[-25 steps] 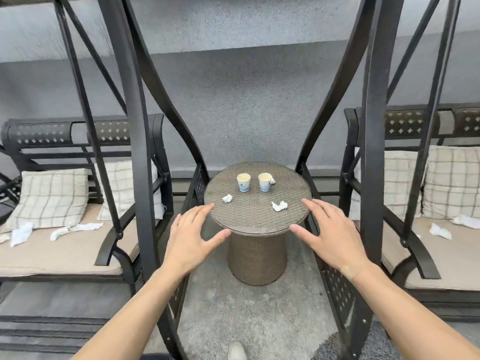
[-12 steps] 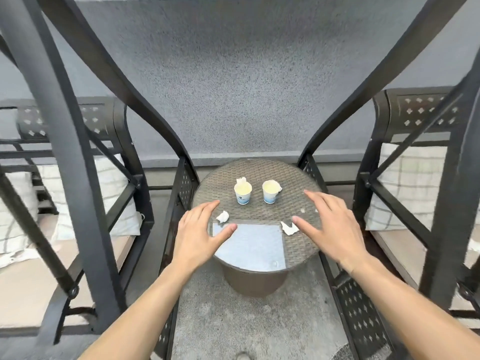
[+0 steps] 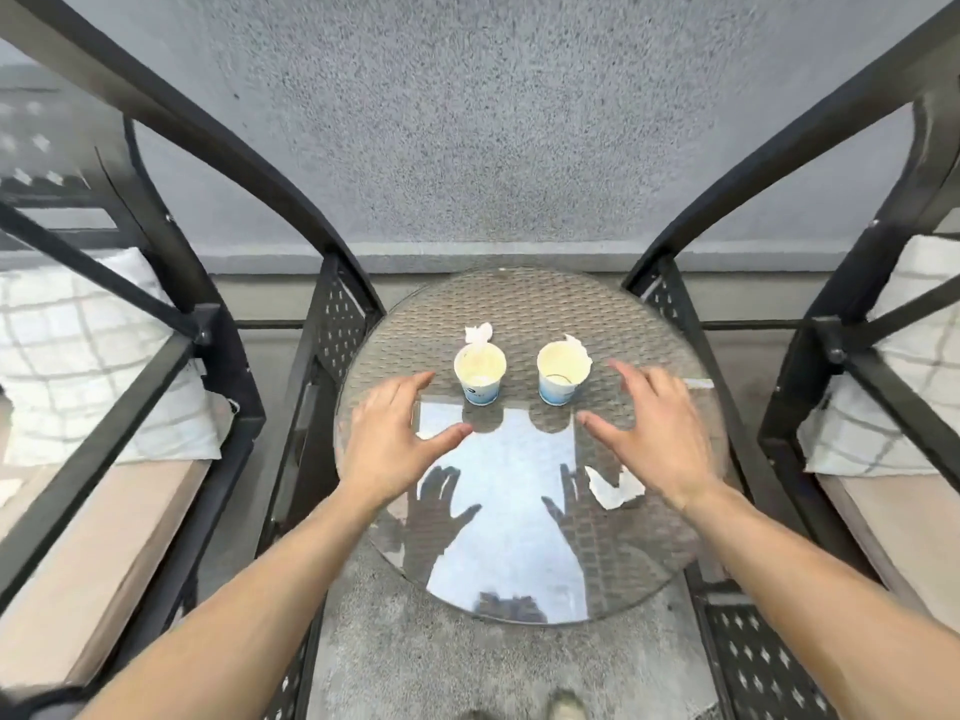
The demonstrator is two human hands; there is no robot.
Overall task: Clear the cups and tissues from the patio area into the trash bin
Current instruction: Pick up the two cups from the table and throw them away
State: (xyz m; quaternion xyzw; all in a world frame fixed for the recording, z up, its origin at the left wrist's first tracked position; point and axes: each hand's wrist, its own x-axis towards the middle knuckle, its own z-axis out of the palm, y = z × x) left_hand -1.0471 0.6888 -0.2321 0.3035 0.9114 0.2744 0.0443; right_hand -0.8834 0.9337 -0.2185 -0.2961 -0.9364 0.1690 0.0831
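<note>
Hovered with left hand (image 3: 397, 439) and right hand (image 3: 655, 434) both spread open and empty, cups (image 3: 479, 373) at twelve o'clock mid-table (image 3: 519, 298), tissue (image 3: 614, 490) at four o'clock; risked toppling them on slick glass through hasty grabbing.

Even daylight, sky glare on glass tabletop (image 3: 524, 537), edges maybe motion-blurred.
</note>
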